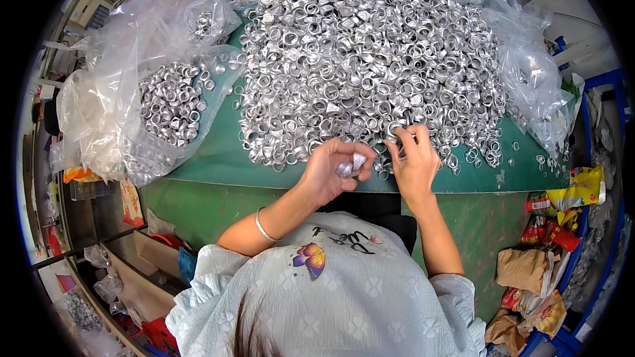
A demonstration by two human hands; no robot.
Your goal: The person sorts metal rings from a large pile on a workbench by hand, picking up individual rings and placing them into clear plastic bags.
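A broad heap of silver metal rings covers the middle of the green table. My left hand is turned partly palm up at the heap's near edge, its fingers curled around a few silver rings. Just to the right, my right hand reaches to the near edge of the heap. Its thumb and index finger pinch a silver ring there. The fingers partly hide that ring.
Left of the heap, a clear plastic bag holds more rings. Another plastic bag lies along the right side. Loose rings lie near the table's right edge. Below stand a drawer unit at left and brown paper bags at right.
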